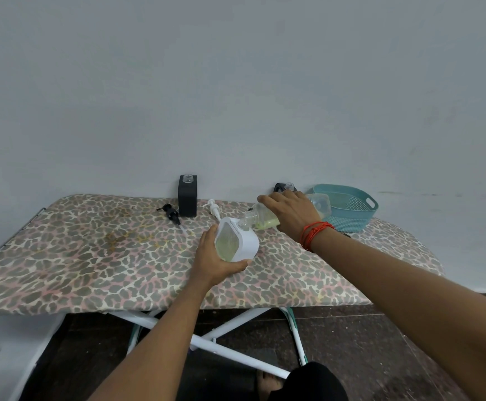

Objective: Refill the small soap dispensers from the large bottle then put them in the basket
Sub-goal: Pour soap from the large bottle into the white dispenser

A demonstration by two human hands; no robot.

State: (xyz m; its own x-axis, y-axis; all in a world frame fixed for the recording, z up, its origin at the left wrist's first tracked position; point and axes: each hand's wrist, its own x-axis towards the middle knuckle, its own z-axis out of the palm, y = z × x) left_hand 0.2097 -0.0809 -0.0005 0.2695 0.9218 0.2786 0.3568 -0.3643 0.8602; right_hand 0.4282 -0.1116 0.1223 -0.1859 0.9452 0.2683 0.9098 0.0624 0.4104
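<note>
Surface: leopard-print cover over crossed white legs, dark floor beneath.
Left grip: clamped round white dispenser near mid-surface; body tilted, open top pointing up and right, yellow-green liquid inside.
Right grip: closed over large bottle, red thread band at wrist. Long axis of bottle near horizontal, base to the right, neck pointing left and slightly down, mouth at the dispenser's opening; yellow-green liquid pooled along lower side.
Black pump and white pump: lying flat beyond the dispenser.
Black dispenser: upright at far edge, neck open, against wall.
Second black dispenser: mostly hidden behind right grip.
Teal basket: far right corner.
</note>
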